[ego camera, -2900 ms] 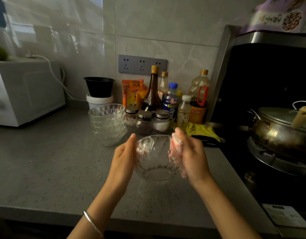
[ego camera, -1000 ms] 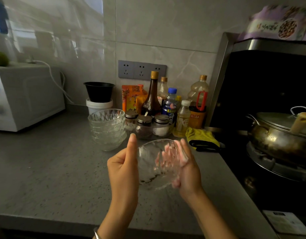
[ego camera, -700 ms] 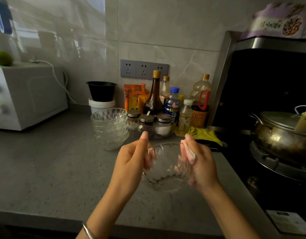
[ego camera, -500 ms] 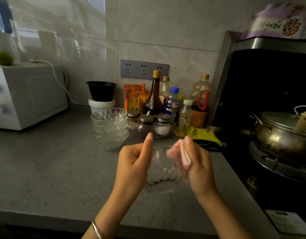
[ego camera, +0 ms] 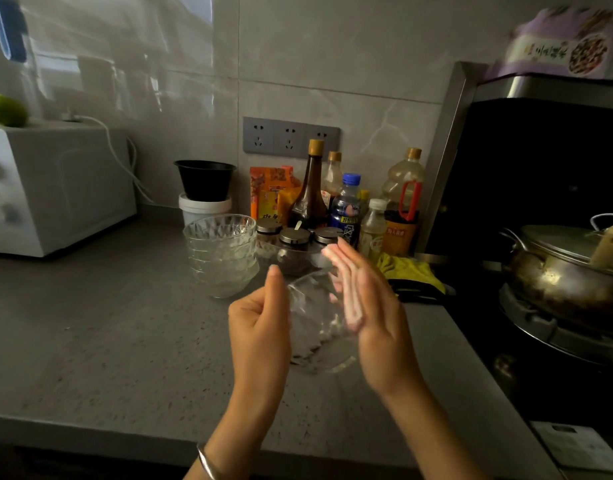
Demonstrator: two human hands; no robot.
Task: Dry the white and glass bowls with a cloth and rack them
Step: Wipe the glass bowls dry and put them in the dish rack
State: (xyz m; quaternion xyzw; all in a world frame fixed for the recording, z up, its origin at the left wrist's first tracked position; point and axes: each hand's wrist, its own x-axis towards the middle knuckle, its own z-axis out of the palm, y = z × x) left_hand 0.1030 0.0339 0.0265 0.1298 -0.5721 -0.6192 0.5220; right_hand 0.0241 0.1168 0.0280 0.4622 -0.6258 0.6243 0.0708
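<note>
A clear glass bowl (ego camera: 315, 327) is held tilted above the grey counter (ego camera: 107, 323), its opening turned to the right. My left hand (ego camera: 260, 327) grips its left rim, fingers curled and thumb pointing up. My right hand (ego camera: 377, 313) lies flat against the bowl's right side with straight fingers, pressing a pale pink cloth (ego camera: 346, 289) onto the glass. A stack of several glass bowls (ego camera: 222, 254) stands on the counter behind my left hand. No white bowl and no rack are in view.
Sauce bottles (ego camera: 312, 188) and lidded spice jars (ego camera: 294, 237) crowd the back wall. A black bowl (ego camera: 204, 178) sits on a white tub. A white appliance (ego camera: 56, 188) stands at the left, a yellow rag (ego camera: 409, 271) and a lidded wok (ego camera: 568, 271) at the right.
My right hand has gone from pinching the cloth over the bowl's rim to lying flat against the glass. The bowl has tipped further onto its side. My left hand keeps its hold.
</note>
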